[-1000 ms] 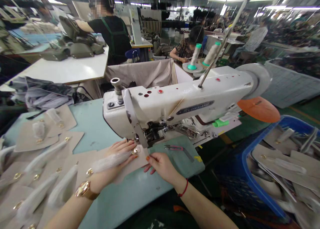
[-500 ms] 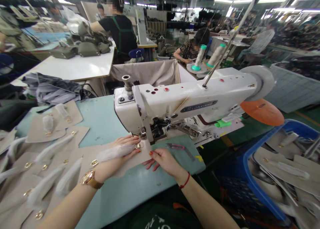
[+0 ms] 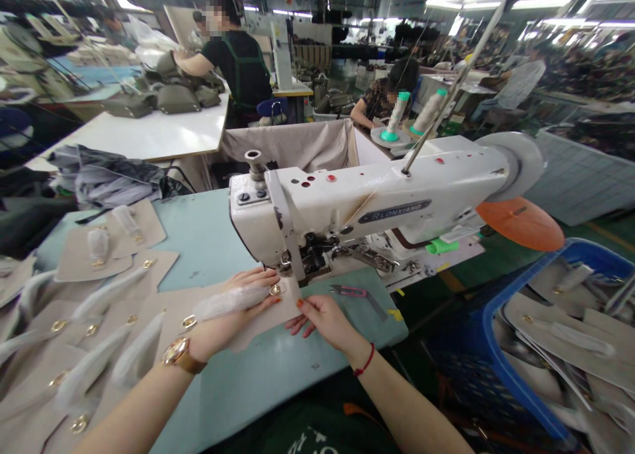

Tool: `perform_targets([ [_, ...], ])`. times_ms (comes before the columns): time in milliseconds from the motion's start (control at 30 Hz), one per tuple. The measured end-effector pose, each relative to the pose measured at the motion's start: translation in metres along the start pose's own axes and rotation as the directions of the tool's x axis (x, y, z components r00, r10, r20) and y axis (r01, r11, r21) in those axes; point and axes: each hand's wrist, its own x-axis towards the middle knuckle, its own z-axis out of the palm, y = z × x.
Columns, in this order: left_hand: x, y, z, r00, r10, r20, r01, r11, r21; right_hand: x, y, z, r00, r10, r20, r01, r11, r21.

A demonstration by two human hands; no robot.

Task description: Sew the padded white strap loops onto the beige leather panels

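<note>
A beige bag panel (image 3: 262,323) lies on the pale green table, its far right edge by the needle area of the white sewing machine (image 3: 342,192). Across it runs a handle wrapped in white film (image 3: 233,303), with a gold ring at each end. My left hand (image 3: 221,328) rests flat on the panel, fingers stretched towards the machine; the wrapped handle lies over it and hides part of it. The panel's right edge is pinched between thumb and finger of my right hand (image 3: 325,318). Thread snips with pink handles (image 3: 350,291) lie right of the machine's foot.
More beige panels with wrapped handles (image 3: 99,335) spread over the table's left side. A blue basket (image 3: 489,348) at the right holds similar pieces. Thread cones (image 3: 397,118) stand behind the machine. Beyond, a person in dark clothes (image 3: 243,67) works at a white table (image 3: 169,133).
Both hands and the panel keep almost the same place, with only a tiny shift of the view. The person at the back has moved an arm.
</note>
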Motion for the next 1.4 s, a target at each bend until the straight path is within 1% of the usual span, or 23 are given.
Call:
perform_targets([
  [200, 0.003, 0.009, -0.003, 0.998, 0.002, 0.056, -0.009, 0.994, 0.113, 0.005, 0.018, 0.002, 0.990, -0.105, -0.092, 0.097, 0.991, -0.091],
  [333, 0.004, 0.010, -0.002, 0.997, 0.003, 0.073, -0.013, 0.989, 0.145, 0.006, 0.020, 0.002, 0.990, -0.100, -0.101, 0.091, 0.992, -0.089],
  [500, 0.004, 0.011, -0.004, 0.996, -0.015, 0.084, 0.003, 0.991, 0.131, 0.005, 0.018, 0.003, 0.992, -0.064, -0.110, 0.056, 0.995, -0.079],
  [600, 0.005, 0.012, -0.008, 0.994, -0.029, 0.106, 0.018, 0.995, 0.101, 0.006, 0.017, 0.004, 0.992, -0.053, -0.113, 0.045, 0.997, -0.069],
  [733, 0.007, 0.011, -0.010, 0.998, -0.023, 0.066, 0.022, 1.000, 0.022, 0.008, 0.015, 0.005, 0.991, -0.063, -0.117, 0.055, 0.996, -0.069],
  [800, 0.008, 0.008, -0.010, 0.998, -0.020, 0.052, 0.020, 1.000, -0.004, 0.010, 0.013, 0.005, 0.992, -0.059, -0.116, 0.051, 0.996, -0.067],
  [967, 0.010, -0.001, -0.007, 0.997, -0.026, 0.066, 0.028, 0.999, -0.028, 0.016, 0.006, 0.004, 0.992, -0.051, -0.116, 0.044, 0.997, -0.058],
  [1100, 0.013, -0.006, -0.005, 0.998, -0.004, 0.064, 0.008, 0.998, -0.069, 0.021, -0.001, 0.003, 0.992, -0.045, -0.114, 0.037, 0.996, -0.078],
  [1167, 0.015, -0.007, -0.005, 0.998, -0.026, 0.051, 0.030, 0.996, -0.082, 0.024, -0.003, 0.003, 0.993, -0.046, -0.113, 0.038, 0.997, -0.071],
  [1333, 0.021, -0.005, -0.013, 0.999, -0.055, 0.000, 0.054, 0.986, -0.156, 0.031, -0.002, 0.004, 0.992, -0.026, -0.123, 0.025, 1.000, -0.008],
  [1400, 0.024, -0.004, -0.017, 0.998, -0.070, 0.004, 0.069, 0.976, -0.205, 0.034, -0.001, 0.004, 0.991, -0.017, -0.129, 0.018, 1.000, 0.005],
])
